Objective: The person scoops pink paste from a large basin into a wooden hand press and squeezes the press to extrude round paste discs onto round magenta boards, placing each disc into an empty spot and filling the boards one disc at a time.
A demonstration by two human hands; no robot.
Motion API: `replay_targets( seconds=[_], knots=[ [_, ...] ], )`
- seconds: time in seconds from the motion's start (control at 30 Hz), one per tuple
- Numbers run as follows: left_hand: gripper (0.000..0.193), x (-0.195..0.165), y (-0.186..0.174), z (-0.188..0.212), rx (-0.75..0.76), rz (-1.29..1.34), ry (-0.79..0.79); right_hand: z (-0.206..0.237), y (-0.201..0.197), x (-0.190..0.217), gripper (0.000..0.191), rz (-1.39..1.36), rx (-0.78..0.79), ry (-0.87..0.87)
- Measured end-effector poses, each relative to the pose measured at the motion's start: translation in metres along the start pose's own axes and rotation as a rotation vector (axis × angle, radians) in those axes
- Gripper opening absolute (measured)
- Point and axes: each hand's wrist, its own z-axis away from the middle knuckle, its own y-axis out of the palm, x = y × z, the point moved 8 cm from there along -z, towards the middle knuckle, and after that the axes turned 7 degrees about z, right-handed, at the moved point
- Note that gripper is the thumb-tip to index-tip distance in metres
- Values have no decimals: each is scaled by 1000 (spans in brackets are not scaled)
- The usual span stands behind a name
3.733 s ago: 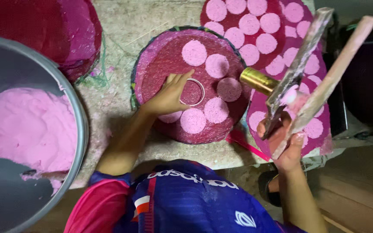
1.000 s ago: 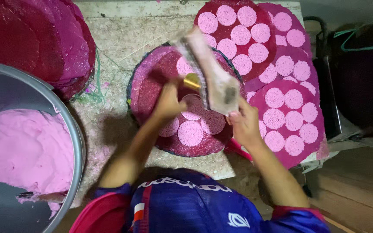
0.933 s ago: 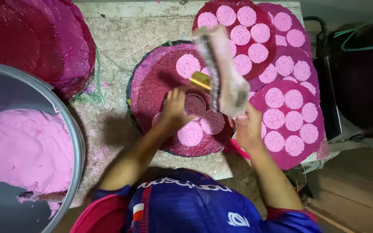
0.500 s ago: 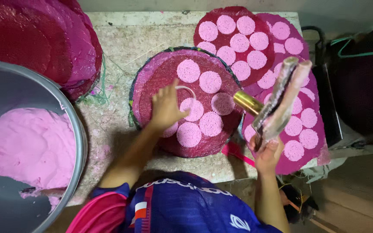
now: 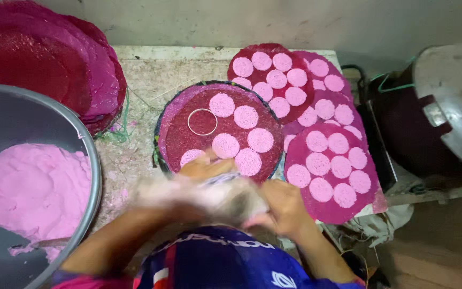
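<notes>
Both-handed, left hand [image 5: 201, 170] and right hand [image 5: 284, 206] clasp a motion-blurred pale tool [image 5: 209, 195] held low against the body, long axis roughly left-right, end direction unreadable, just near of the round woven tray [image 5: 173, 115] with pink discs [image 5: 246, 116] and metal ring [image 5: 202, 121].

Dull metal basin [image 5: 89, 160]; powdery pink flour [image 5: 28, 187]; rough woven tray [image 5: 180, 134]; thin metal ring [image 5: 202, 121]

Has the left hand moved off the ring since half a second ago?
Yes. The left hand has come back toward the body, to the near rim of the tray; the ring lies alone.
</notes>
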Motion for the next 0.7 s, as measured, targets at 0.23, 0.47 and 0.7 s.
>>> replay_targets(
  seconds=[0.23, 0.47, 0.7],
  knots=[
    [51, -82, 26, 91, 227, 88, 10, -100, -16, 130, 59, 13, 306, -787],
    [17, -23, -7, 235, 145, 220, -249, -96, 32, 216, 40, -579, 810, -602],
    [17, 21, -41, 349, -103, 274, -268, -113, 94, 273, 39, -801, 979, -543]
  ],
)
